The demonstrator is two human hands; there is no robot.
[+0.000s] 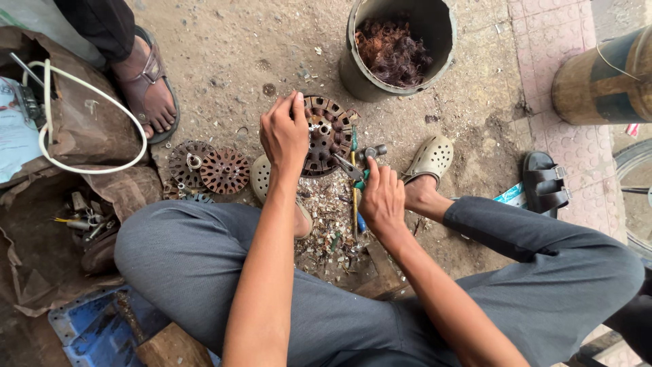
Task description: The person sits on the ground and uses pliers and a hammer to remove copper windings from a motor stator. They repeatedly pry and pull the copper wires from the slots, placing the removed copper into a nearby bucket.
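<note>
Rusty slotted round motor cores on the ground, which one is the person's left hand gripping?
The rusty slotted round motor core under the left hand, farthest right; two others lie untouched leftward.

Left hand (284, 134) on slotted stator (326, 136), right hand (382, 198) with pliers (353, 168)

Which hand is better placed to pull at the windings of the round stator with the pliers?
The right hand: it already holds the pliers, whose tips sit at the edge of the stator. The left hand grips the stator's rim and seems to steady it.
</note>
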